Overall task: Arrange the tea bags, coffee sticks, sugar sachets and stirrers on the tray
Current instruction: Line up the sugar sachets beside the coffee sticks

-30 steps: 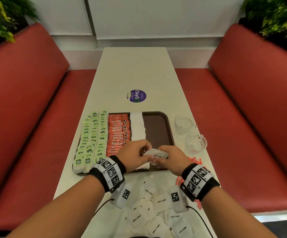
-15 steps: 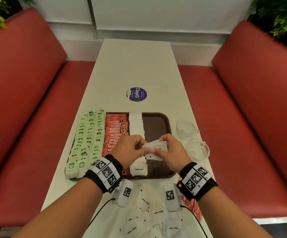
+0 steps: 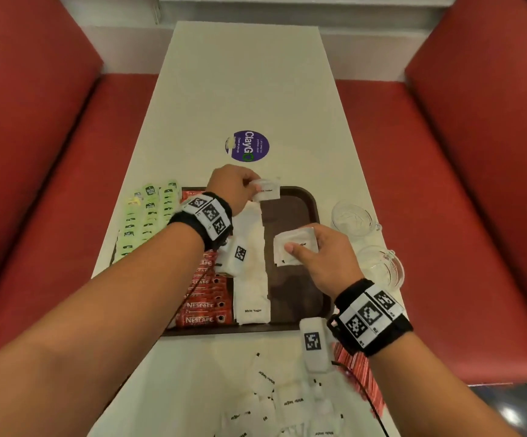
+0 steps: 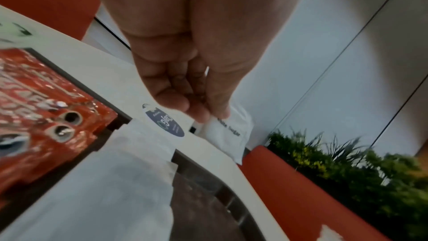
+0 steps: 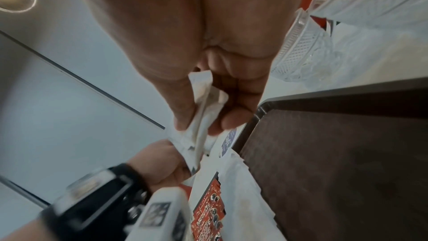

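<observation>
A brown tray (image 3: pixel 292 298) holds rows of green tea bags (image 3: pixel 148 216), red Nescafe coffee sticks (image 3: pixel 203 299) and white sugar sachets (image 3: pixel 252 272). My left hand (image 3: pixel 254 188) pinches one white sugar sachet (image 3: pixel 268 192) just above the far end of the sugar row; the left wrist view shows the same sachet (image 4: pixel 228 135) hanging from my fingertips (image 4: pixel 199 114). My right hand (image 3: pixel 301 251) grips a small stack of sugar sachets (image 3: pixel 284 238) over the bare right part of the tray, thumb on top, as the right wrist view also shows around the stack (image 5: pixel 203 122).
Loose sugar sachets (image 3: pixel 271 402) lie on the white table in front of the tray. Red stirrers (image 3: pixel 358 370) lie at the near right edge. Two glass cups (image 3: pixel 352 216) (image 3: pixel 380 268) stand right of the tray. Red benches flank the table.
My hands were together at the tray's near side, holding a bundle of sachets. The left hand has moved to the tray's far end with one sachet; the right keeps the rest.
</observation>
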